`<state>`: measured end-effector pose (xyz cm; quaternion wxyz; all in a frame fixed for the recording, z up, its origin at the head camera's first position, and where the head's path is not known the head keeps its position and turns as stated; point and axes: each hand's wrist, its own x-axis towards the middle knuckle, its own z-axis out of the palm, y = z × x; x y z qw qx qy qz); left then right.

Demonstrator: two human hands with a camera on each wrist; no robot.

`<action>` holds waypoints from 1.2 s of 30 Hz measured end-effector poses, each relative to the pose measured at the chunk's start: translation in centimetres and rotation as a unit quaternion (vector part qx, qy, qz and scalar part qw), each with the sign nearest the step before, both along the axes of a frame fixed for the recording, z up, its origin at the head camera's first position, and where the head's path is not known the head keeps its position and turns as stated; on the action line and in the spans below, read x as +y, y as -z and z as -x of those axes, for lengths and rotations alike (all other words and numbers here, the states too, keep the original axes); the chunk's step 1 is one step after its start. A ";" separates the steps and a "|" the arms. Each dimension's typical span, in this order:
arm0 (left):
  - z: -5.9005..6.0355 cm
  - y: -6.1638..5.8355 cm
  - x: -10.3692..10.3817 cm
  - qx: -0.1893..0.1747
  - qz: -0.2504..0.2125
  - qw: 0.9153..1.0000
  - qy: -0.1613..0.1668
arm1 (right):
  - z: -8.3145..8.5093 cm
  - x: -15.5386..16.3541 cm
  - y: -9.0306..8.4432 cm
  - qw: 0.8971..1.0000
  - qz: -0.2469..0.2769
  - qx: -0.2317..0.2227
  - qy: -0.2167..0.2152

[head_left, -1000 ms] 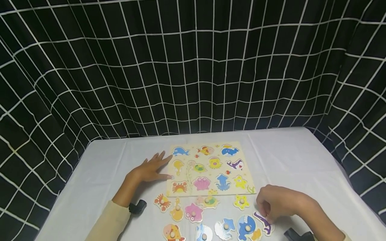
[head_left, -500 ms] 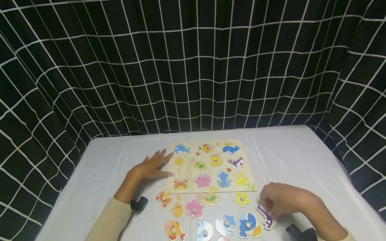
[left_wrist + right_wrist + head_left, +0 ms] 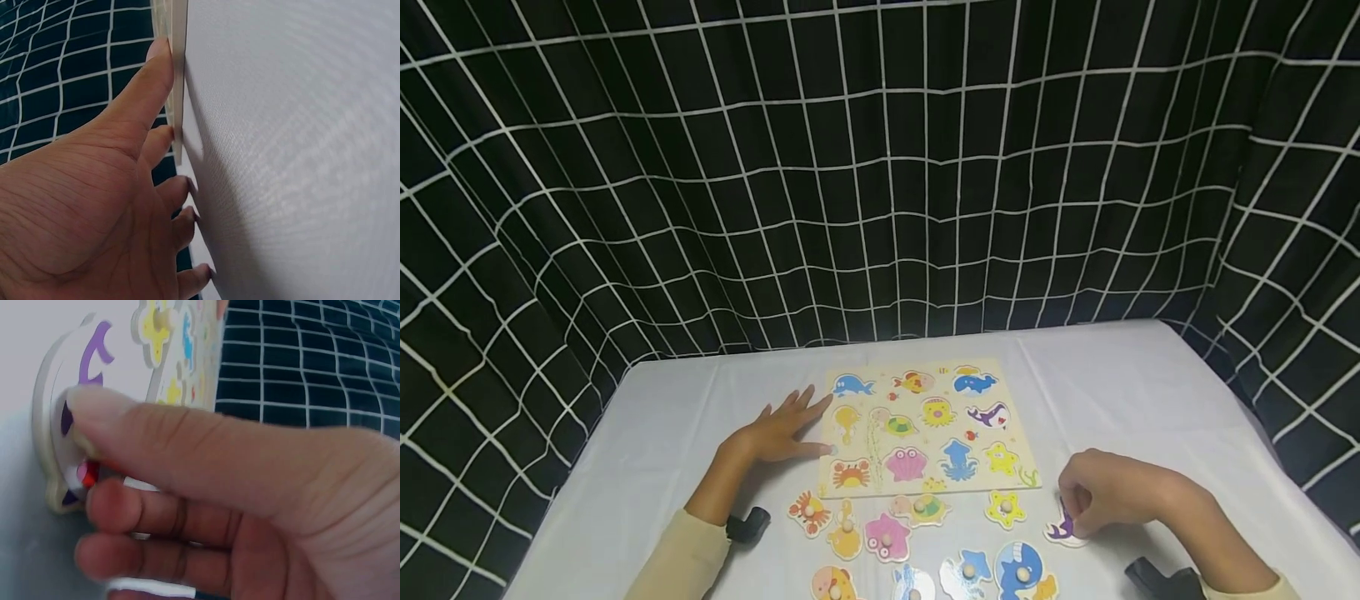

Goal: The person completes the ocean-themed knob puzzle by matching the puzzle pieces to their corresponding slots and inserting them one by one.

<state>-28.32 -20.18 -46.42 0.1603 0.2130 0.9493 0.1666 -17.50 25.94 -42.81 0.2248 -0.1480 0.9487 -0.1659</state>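
My right hand [image 3: 1123,492] pinches a purple-and-white orca-like puzzle piece [image 3: 1060,532] between thumb and fingers, right of the loose pieces. In the right wrist view the thumb covers the middle of this piece [image 3: 47,419], so its knob is hidden. Whether it is clear of the table I cannot tell. The wooden puzzle board [image 3: 868,375] with printed sea animals lies farther back. At its left edge rests my left hand [image 3: 778,433], fingers spread. In the left wrist view the thumb touches the side of the board [image 3: 179,81] and the other fingertips reach the cloth.
Several knobbed pieces lie in front of the board, among them a crab [image 3: 810,512], a turtle [image 3: 928,510], a yellow star [image 3: 1004,509] and a blue whale [image 3: 1018,567]. White cloth [image 3: 662,442] covers the table. A black curtain with white grid lines [image 3: 910,208] stands behind.
My right hand has shifted slightly right, away from the blue whale, and the purple piece has turned in its fingers. The left hand stays at the board's edge. The head view tilts a little.
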 end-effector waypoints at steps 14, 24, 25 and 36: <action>-0.3 0.2 0.1 0.005 -0.001 1.000 -0.013 | 0.2 0.9 -0.9 0.994 0.086 0.005 -0.067; -0.2 0.0 0.1 0.004 0.010 1.000 -0.008 | 0.8 0.1 -2.7 0.985 0.127 0.073 -0.092; -0.1 -0.1 0.1 0.005 0.011 1.000 -0.009 | 0.9 -0.1 -2.9 0.985 0.121 0.084 -0.086; -0.1 0.1 0.2 -0.001 0.007 1.000 -0.013 | 2.3 -2.2 -3.7 0.978 0.056 0.196 -0.044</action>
